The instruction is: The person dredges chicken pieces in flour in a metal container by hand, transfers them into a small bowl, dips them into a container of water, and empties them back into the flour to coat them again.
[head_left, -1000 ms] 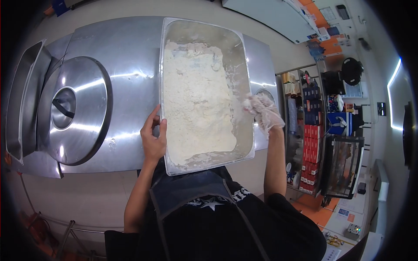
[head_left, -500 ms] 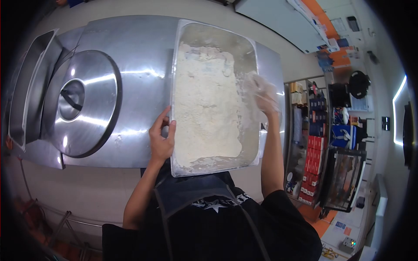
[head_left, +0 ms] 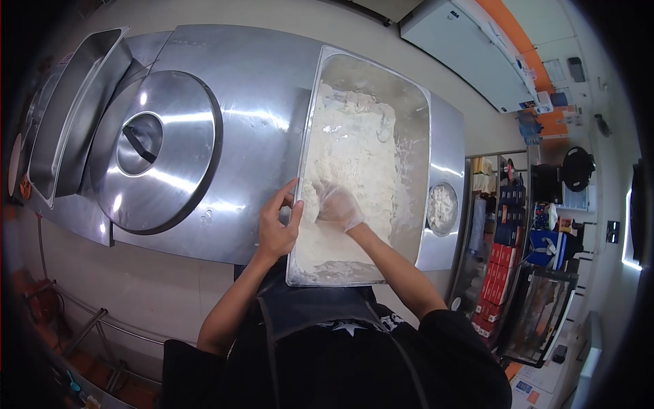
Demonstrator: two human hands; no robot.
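Note:
A large rectangular metal pan stands on the steel table, with a thick layer of pale flour in it. My left hand is bare and grips the pan's left rim, fingers along the outer side and thumb at the edge. My right hand, in a clear plastic glove, is down in the flour near the pan's left side. Its fingertips are hidden there. Right of the pan sits a small round bowl with white, lumpy pieces in it.
On the steel table, a big round metal lid with a recessed handle lies left of the pan. Farther left is a deep metal tray. Shelves with red boxes stand at the right.
My right hand has moved left from the pan's right side into the flour. The small bowl is now plainly in sight. My left hand stays at the rim; the view has shifted.

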